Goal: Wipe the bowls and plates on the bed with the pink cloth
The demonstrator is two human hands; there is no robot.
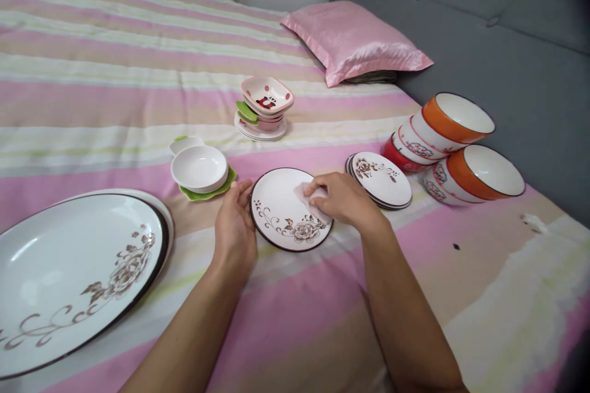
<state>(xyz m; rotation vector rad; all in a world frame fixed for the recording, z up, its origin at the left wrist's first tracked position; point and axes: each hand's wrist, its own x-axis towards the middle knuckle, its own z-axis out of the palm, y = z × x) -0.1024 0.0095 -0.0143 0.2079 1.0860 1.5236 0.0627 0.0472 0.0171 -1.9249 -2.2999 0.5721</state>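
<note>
A small white plate [276,202] with a dark rim and a brown flower print is in front of me, face up and slightly tilted. My left hand [235,221] grips its left rim, the fingers partly hidden at the edge. Bunched in my right hand [341,199] is a white tissue [318,207], pressed against the right side of the plate's face. Close by on the right lies a stack of matching small plates [380,181]. Left of my left hand, white bowls [200,167] rest on a green leaf-shaped dish [207,192].
Large oval platters [69,258] lie at the left. Farther back stands a stack of small dishes [267,101]. Orange-rimmed bowls [474,178] are stacked at the right. A pink pillow [354,43] sits near the grey headboard [483,61], on the striped bedsheet [115,98].
</note>
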